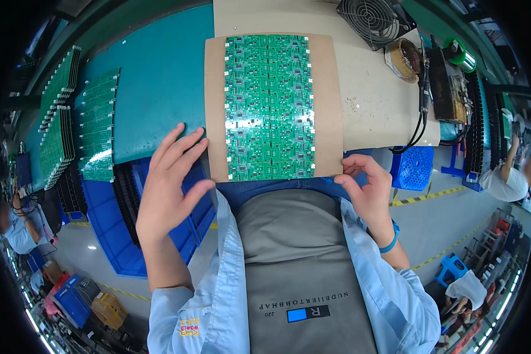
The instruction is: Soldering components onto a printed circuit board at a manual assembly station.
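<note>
Two hands (170, 183) flank board panel (269, 107), fan (373, 19) beyond.

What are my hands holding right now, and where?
Right hand pinches the brown cardboard sheet at its near right corner. Left hand holds nothing.

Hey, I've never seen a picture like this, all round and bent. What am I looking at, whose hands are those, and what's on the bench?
This is one view from a wide fisheye camera worn on a person's head, looking down, so straight edges curve. The two bare hands are the wearer's own. The right hand pinches the near right corner of a brown cardboard sheet. On that sheet lies a green circuit board panel. The left hand is spread open by the sheet's near left edge; whether it touches is unclear. To the left lies a second green panel on a teal mat, and beyond it stacked boards. At the far right stands a fan.
</note>
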`<state>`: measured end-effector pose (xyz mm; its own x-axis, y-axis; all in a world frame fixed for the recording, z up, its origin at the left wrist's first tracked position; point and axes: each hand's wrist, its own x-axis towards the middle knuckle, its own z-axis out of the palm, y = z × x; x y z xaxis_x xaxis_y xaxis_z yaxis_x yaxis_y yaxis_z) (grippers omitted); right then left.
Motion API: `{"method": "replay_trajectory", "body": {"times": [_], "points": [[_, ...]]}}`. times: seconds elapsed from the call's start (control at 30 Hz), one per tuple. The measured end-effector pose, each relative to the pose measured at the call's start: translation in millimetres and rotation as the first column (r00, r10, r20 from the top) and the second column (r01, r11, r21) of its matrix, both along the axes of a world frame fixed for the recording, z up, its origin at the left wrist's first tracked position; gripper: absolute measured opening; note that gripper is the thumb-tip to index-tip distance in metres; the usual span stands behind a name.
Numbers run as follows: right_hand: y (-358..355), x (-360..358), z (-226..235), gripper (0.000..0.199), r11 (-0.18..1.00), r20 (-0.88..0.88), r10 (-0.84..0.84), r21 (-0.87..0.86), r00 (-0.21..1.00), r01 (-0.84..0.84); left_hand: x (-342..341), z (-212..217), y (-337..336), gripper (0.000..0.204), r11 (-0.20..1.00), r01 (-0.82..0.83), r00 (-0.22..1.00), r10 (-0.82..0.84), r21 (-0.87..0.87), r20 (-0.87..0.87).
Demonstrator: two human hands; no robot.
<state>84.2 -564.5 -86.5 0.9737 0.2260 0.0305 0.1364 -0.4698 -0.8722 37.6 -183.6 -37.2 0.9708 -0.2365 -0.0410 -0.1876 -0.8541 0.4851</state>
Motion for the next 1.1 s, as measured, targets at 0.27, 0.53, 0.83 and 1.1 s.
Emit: {"method": "replay_trajectory", "body": {"times": [0.27,0.53,0.83,1.1], "points": [[-1.4,12.3,-0.9,0.029,0.997,0.098,0.018,-0.077,0.995,-0.011,75.3,-13.9,22.4,0.067,0.997,-0.066,0.986,0.070,-0.029,0.153],[1.6,52.0,10.3,0.025,0.920,0.409,0.049,-0.374,0.911,0.118,94.9,-19.5,25.7,0.078,0.991,-0.083,0.978,0.101,-0.102,0.181],[14.4,103.8,2.2,0.026,0.941,0.472,0.010,-0.304,0.881,0.152,63.9,-23.0,22.4,0.083,0.965,-0.263,0.939,0.259,-0.016,0.225],[25.2,116.6,10.8,0.034,0.987,0.474,-0.060,-0.102,0.878,0.122,31.2,-30.7,0.8,0.087,0.912,-0.410,0.874,0.384,0.029,0.296]]}}
